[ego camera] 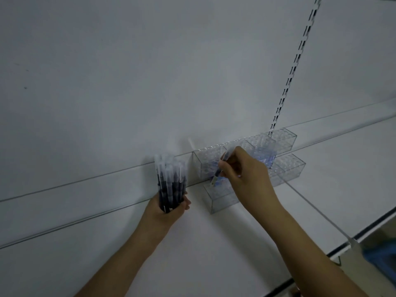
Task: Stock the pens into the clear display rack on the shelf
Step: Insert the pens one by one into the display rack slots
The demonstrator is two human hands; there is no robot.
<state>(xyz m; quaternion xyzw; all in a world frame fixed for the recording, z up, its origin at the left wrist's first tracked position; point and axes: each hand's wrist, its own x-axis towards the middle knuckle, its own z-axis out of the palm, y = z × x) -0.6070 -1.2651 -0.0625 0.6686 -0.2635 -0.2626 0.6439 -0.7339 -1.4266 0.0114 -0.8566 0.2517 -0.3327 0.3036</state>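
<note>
- Reaching both bare arms up from the lower edge, we are working over a white shelf (pixel 214 243) set against a white back panel (pixel 150 71).
- At the lower right, a blue bin (pixel 383 258) is showing blurred below the shelf edge.
- Our left hand (pixel 169 207) is gripping a bundle of pens (pixel 170 181), fingers wrapped round the dark barrels, clear caps pointing up.
- Our right hand (pixel 242 172) is pinching a single pen (pixel 219 169), tilted, its lower end reaching down at the front tier of the rack (pixel 222 200).
- The clear rack is standing at the back of the shelf, two stepped tiers with rows of holes; something blue is showing through it.
- Behind the rack, a slotted upright (pixel 293 65) is running up the panel.
</note>
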